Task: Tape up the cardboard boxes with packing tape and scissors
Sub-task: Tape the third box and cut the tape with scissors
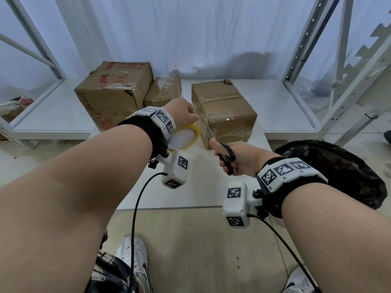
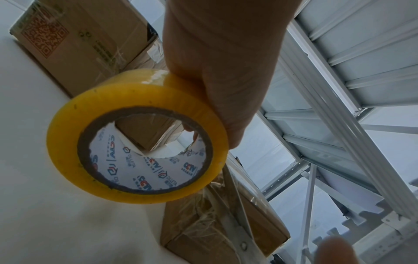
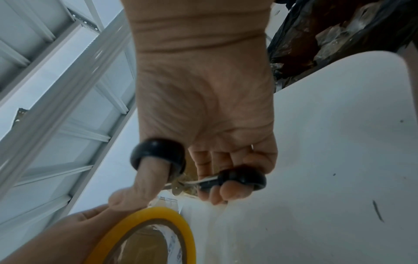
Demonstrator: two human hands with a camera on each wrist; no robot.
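My left hand [image 1: 183, 112] grips a yellow roll of packing tape [image 1: 186, 136] just left of a small cardboard box [image 1: 224, 111] wrapped in clear tape. In the left wrist view the tape roll [image 2: 135, 135] hangs from my fingers, with a finger inside its core. My right hand [image 1: 234, 159] holds black-handled scissors [image 1: 226, 154], thumb through one loop. Their blades point up between the roll and the box's near left corner. In the right wrist view the scissors [image 3: 203, 171] sit above the roll [image 3: 153, 230]. A stretch of clear tape seems to run from roll to box.
Two more cardboard boxes, a large one [image 1: 114, 92] and a smaller one [image 1: 165, 92], stand at the back left of the white table [image 1: 190, 182]. White metal shelving [image 1: 330, 81] flanks both sides. A black plastic bag [image 1: 338, 170] sits at the right.
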